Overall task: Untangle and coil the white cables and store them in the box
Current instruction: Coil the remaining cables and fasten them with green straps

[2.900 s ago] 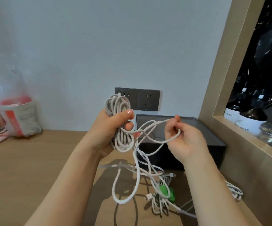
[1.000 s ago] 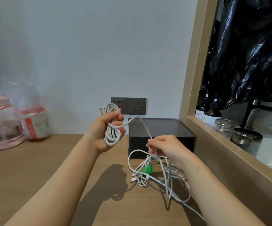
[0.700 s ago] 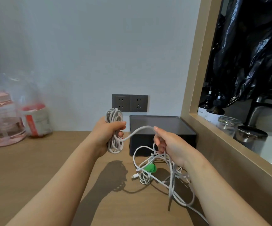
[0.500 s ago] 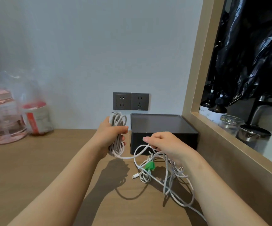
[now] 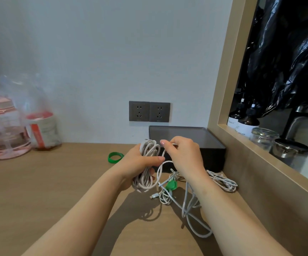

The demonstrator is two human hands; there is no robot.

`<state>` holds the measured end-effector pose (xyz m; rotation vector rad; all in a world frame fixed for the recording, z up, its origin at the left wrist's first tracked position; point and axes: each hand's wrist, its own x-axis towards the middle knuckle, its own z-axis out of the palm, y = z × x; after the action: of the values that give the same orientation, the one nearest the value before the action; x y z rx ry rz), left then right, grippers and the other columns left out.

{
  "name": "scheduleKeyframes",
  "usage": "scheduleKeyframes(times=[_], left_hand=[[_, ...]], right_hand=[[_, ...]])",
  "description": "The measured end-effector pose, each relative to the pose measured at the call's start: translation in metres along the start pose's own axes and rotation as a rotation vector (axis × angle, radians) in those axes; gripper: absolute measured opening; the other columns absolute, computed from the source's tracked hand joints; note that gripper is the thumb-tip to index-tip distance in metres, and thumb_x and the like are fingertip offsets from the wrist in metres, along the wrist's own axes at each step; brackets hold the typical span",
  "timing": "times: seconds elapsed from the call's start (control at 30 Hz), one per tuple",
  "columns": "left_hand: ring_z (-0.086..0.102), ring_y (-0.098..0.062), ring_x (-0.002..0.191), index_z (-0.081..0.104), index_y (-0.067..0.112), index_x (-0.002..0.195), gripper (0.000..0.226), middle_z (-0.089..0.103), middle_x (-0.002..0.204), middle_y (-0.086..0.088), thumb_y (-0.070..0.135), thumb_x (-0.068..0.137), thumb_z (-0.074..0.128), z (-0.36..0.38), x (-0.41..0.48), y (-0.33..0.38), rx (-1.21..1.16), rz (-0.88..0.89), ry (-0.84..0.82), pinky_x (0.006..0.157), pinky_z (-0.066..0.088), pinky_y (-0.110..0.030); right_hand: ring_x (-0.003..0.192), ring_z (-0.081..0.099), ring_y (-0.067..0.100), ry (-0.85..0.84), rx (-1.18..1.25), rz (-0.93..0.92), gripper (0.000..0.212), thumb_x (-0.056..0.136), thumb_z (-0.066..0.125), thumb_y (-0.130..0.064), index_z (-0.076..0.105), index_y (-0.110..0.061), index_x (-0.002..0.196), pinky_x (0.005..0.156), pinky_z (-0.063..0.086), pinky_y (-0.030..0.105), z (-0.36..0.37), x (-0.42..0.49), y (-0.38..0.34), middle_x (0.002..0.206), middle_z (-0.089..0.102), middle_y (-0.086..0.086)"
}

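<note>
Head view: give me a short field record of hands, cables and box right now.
left hand: holds the coil of white cable
right hand: pinches the strand that leads to the coil
loose cables: tangled on the table, in front of the box
box: dark, by the wall, no cable shows in it
small coil: on the table beside the box
</note>
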<state>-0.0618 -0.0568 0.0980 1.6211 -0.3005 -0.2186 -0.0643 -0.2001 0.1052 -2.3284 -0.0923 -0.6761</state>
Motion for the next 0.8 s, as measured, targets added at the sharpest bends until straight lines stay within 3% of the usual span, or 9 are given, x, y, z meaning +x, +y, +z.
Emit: scheduleKeyframes(times=[0.07,0.17,0.27,0.4,0.47,0.6,0.7,0.8], left_hand=[[0.055,-0.016,0.054,0.057,0.012,0.088,0.016,0.060,0.059,0.001,0.005,0.082,0.070,0.002,0.000,-0.001,-0.022,0.005,-0.010,0.050,0.048,-0.024],[0.061,-0.024,0.072,0.060,0.009,0.103,0.031,0.065,0.078,-0.010,0.000,0.077,0.073,0.004,0.000,-0.002,-0.005,0.015,-0.013,0.060,0.052,-0.029],[0.062,-0.027,0.073,0.059,0.008,0.103,0.032,0.064,0.083,-0.017,-0.005,0.076,0.069,0.005,0.001,-0.004,0.054,0.022,0.022,0.067,0.054,-0.035],[0.059,-0.018,0.060,0.057,0.012,0.097,0.025,0.062,0.077,-0.013,-0.004,0.080,0.063,0.003,-0.001,-0.003,0.124,-0.003,0.000,0.063,0.053,-0.031],[0.061,-0.019,0.065,0.057,0.013,0.100,0.027,0.062,0.080,-0.012,-0.003,0.079,0.066,0.000,-0.003,-0.003,0.159,-0.022,-0.044,0.063,0.053,-0.029],[0.066,-0.038,0.082,0.051,0.005,0.101,0.030,0.064,0.087,-0.026,-0.004,0.077,0.068,-0.006,-0.008,-0.005,0.027,-0.075,-0.168,0.079,0.057,-0.048],[0.062,-0.023,0.054,0.049,0.005,0.089,0.015,0.060,0.065,-0.017,-0.006,0.087,0.058,-0.004,-0.012,-0.008,-0.144,-0.128,-0.213,0.060,0.057,-0.036],[0.048,-0.012,0.040,0.051,0.004,0.084,0.009,0.052,0.060,-0.008,0.006,0.091,0.056,-0.002,-0.009,-0.011,-0.279,-0.165,-0.107,0.044,0.050,-0.025]], right_hand=[[0.067,0.051,0.013,0.023,0.008,0.000,0.030,0.092,0.051,-0.044,0.058,-0.019,0.075,0.052,0.034,0.023,0.003,0.000,-0.001,0.064,0.052,-0.008],[0.065,0.051,0.012,0.032,0.061,0.012,0.032,0.093,0.051,-0.042,0.057,-0.018,0.072,0.054,0.037,0.025,0.006,-0.001,-0.004,0.064,0.053,-0.006],[0.065,0.051,0.013,-0.005,0.123,0.015,0.036,0.094,0.049,-0.040,0.060,-0.012,0.074,0.058,0.040,0.029,0.007,-0.003,-0.006,0.065,0.055,-0.002],[0.067,0.050,0.016,-0.043,0.147,-0.008,0.039,0.096,0.044,-0.039,0.058,-0.006,0.081,0.056,0.037,0.027,0.009,-0.005,-0.005,0.069,0.055,0.003],[0.064,0.047,0.011,-0.043,0.177,-0.017,0.033,0.097,0.042,-0.037,0.053,-0.009,0.082,0.055,0.036,0.024,0.008,-0.006,-0.005,0.068,0.051,-0.001],[0.060,0.040,0.006,-0.017,0.274,-0.026,0.021,0.099,0.040,-0.032,0.043,-0.017,0.084,0.052,0.036,0.013,0.006,-0.006,-0.006,0.067,0.044,-0.005],[0.061,0.041,0.005,-0.020,0.324,-0.017,0.019,0.099,0.038,-0.031,0.043,-0.015,0.090,0.053,0.036,0.008,0.006,-0.004,-0.005,0.069,0.044,-0.005],[0.065,0.043,0.007,-0.078,0.394,0.034,0.021,0.099,0.040,-0.035,0.046,-0.016,0.093,0.060,0.036,0.017,0.007,-0.003,0.002,0.072,0.045,-0.005]])
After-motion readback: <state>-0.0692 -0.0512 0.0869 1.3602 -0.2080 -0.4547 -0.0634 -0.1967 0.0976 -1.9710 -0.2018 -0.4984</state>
